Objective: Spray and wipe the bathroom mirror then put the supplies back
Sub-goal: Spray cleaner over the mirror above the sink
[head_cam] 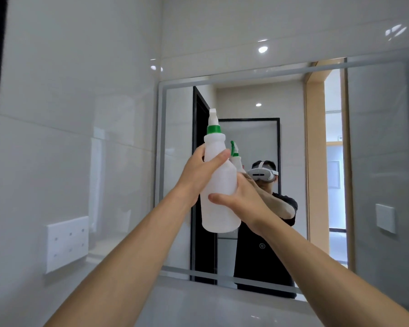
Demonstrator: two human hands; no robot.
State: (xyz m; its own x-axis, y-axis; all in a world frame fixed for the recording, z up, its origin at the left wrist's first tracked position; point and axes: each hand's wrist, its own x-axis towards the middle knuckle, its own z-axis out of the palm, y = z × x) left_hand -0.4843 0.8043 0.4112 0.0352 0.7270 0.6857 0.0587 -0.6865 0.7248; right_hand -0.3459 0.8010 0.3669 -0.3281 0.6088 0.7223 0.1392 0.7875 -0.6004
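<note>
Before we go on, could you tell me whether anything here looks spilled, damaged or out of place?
Nothing stands out. Both hands, left and right, hold the bottle upright before the mirror; no spill or damage shows.

Nothing readable anywhere. Only a small round emblem (262,245) on the chest of the dark shirt reflected in the mirror (376,161), below and to the right of the spray bottle (219,185); a few short upright strokes inside a ring, too small and blurred to make out as letters or a brand. No label or print on the side of the spray bottle facing the camera. Wall plate (66,243) left of the mirror marked with small dark spots only, no legible characters.
</note>
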